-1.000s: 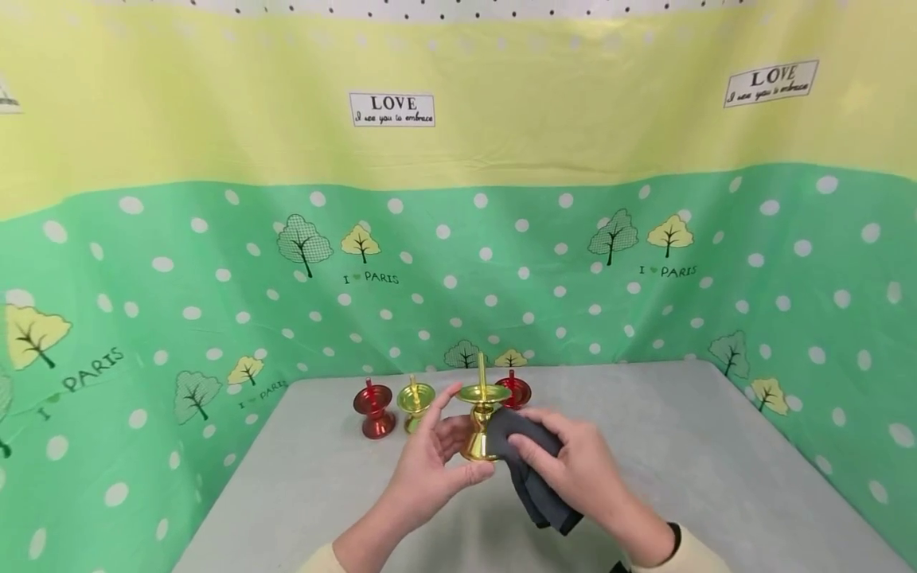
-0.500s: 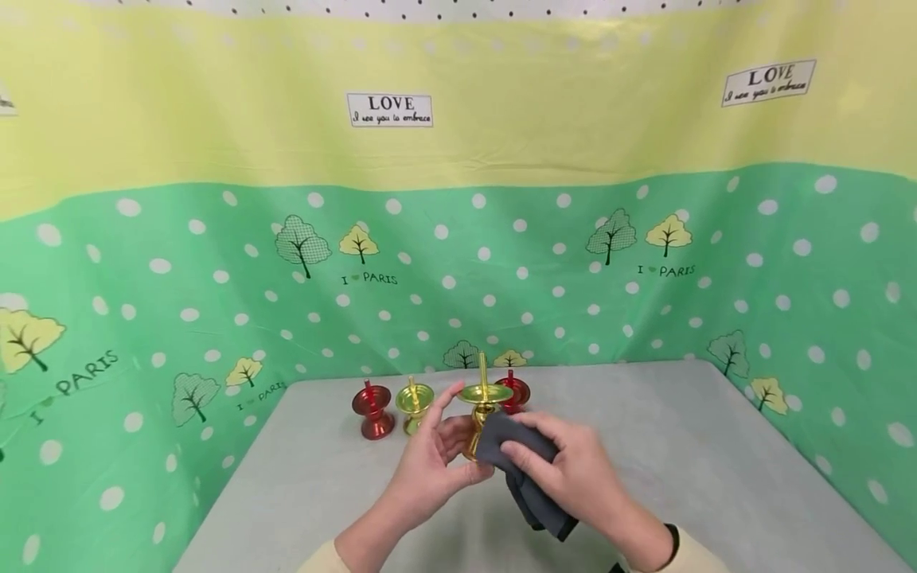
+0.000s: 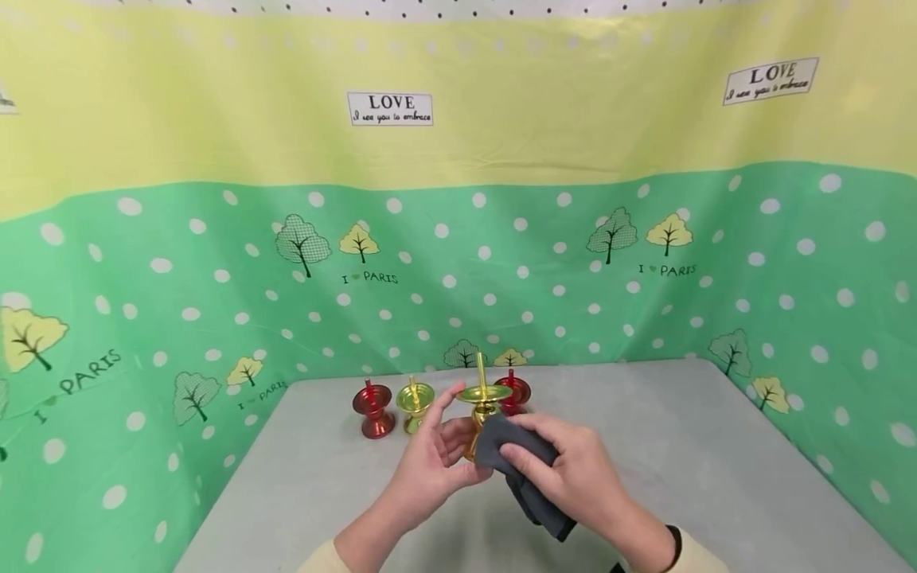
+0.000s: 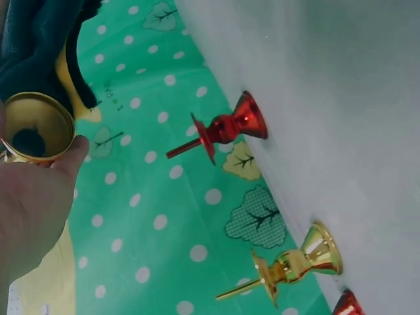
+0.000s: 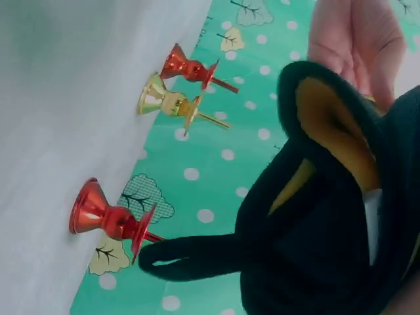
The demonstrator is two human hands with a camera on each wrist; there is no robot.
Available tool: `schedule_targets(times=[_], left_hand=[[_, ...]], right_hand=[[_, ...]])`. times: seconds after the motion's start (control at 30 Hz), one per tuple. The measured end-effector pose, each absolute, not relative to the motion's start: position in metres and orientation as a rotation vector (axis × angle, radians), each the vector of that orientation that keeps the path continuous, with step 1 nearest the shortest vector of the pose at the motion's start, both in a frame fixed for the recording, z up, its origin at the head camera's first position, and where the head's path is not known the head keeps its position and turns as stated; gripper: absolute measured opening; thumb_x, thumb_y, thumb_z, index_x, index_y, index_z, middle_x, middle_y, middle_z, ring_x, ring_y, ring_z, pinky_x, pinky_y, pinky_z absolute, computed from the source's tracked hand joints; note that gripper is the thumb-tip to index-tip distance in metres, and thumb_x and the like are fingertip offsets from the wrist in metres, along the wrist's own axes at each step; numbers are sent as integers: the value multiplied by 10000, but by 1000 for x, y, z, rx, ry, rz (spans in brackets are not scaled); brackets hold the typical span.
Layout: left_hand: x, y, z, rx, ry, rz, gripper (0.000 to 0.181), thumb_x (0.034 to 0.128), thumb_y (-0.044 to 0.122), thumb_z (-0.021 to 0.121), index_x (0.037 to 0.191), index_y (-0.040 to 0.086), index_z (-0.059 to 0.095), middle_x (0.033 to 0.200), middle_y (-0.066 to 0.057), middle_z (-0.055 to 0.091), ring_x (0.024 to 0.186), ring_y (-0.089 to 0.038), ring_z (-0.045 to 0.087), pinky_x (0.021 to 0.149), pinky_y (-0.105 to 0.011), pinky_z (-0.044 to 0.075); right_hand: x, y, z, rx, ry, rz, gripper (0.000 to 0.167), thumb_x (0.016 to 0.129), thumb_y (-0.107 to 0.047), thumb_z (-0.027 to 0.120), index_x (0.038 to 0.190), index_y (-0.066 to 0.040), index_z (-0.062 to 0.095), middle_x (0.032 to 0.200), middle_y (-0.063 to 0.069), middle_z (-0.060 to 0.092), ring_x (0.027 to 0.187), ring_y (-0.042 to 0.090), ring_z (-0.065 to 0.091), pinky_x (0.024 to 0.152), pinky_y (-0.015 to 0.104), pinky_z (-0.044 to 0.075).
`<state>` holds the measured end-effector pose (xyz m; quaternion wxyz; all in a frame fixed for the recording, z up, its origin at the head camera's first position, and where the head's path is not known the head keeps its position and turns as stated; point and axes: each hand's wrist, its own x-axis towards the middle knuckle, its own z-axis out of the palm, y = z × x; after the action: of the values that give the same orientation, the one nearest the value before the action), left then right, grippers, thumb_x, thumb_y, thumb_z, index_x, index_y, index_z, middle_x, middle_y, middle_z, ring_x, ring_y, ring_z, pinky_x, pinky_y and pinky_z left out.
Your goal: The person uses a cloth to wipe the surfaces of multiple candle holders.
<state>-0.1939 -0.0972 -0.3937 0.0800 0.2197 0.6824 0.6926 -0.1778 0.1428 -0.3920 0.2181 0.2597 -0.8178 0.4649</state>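
My left hand [image 3: 426,473] holds a shiny gold candlestick [image 3: 484,394] upright above the table, its index finger by the dish and its thumb at the base. A thin spike rises from the dish. The left wrist view looks into the round hollow underside of this candlestick [image 4: 62,121]. My right hand [image 3: 587,473] grips a folded dark grey cloth [image 3: 512,446] and presses it against the candlestick's stem and base, covering much of the lower part. Loose folds of the cloth [image 5: 308,230] hang down below the hand and fill much of the right wrist view.
Behind the hands, on the grey table [image 3: 645,461], stand a red candlestick [image 3: 374,410] and a gold candlestick [image 3: 414,398] to the left. Another red candlestick [image 3: 516,390] is partly hidden behind the held one. A green and yellow printed curtain [image 3: 458,239] surrounds the table's back and sides.
The cloth has shifted slightly left and down over the candlestick's base, which showed more a second ago. The left hand and the candlestick have hardly moved.
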Motion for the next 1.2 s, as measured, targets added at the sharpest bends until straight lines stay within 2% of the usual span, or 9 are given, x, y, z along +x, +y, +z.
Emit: schedule_targets(times=[0.07,0.17,0.3,0.37,0.6,0.73,0.9,1.07,1.2], left_hand=[[-194,-98,-394,651,1997,2098,1047,872,24,866,1667,328,257,1419,-191,682,1277,-212,703,1049,-277,575],[-192,-100,-394,682,1909,2129,1051,883,32,860,1685,304,236,1465,-212,652,1288,-201,699,1050,-299,578],[-191,-100,-392,761,1946,2068,1032,918,97,848,1703,285,204,1476,-180,662,1236,-188,694,1110,-321,502],[-192,-100,-392,756,2012,2031,1025,918,124,854,1701,303,219,1468,-147,671,1207,-195,684,1105,-328,484],[-192,-96,-389,616,2015,2053,1084,882,80,880,1716,275,217,1403,-186,578,1286,-263,661,1061,-253,556],[-187,-91,-387,582,1974,2093,1110,896,26,844,1728,276,154,1432,-236,544,1354,-316,644,1034,-274,581],[-182,-84,-383,585,2002,2110,1171,874,123,902,1723,311,118,1475,-231,509,1429,-348,598,1034,-283,581],[-179,-77,-381,558,2229,2055,1253,781,236,977,1717,253,144,1410,-174,587,1366,-310,652,1035,-292,587],[-177,-76,-378,490,2534,1918,1233,711,297,1018,1687,241,265,1249,-35,731,1174,-211,704,999,-282,565]], right_hand=[[-179,143,-392,743,-2258,1305,235,994,-269,785,1223,-216,764,1024,22,812,738,13,720,611,230,586],[-187,149,-394,693,-2331,1660,244,1048,-247,711,1260,-130,739,1028,97,778,737,69,719,646,265,600],[-194,157,-397,561,-2405,2003,368,1095,-271,629,1352,-11,671,1125,179,741,837,170,755,739,318,633],[-194,158,-398,527,-2424,2032,421,1093,-306,632,1383,-1,649,1167,186,739,861,194,765,753,330,639],[-189,153,-395,391,-2391,1943,370,1051,-329,701,1309,-63,704,1121,168,757,815,192,753,693,325,626],[-184,146,-392,296,-2364,1854,330,1012,-355,754,1241,-117,744,1050,114,771,768,163,738,652,308,608],[-176,138,-387,315,-2319,1651,254,992,-335,781,1194,-182,764,1000,62,778,700,89,696,588,284,576],[-166,129,-382,425,-2271,1215,233,958,-317,822,1174,-246,773,1041,0,814,711,7,685,571,224,538],[-162,125,-379,464,-2228,1039,241,936,-311,844,1163,-263,778,1035,-36,821,735,3,707,596,185,537]])
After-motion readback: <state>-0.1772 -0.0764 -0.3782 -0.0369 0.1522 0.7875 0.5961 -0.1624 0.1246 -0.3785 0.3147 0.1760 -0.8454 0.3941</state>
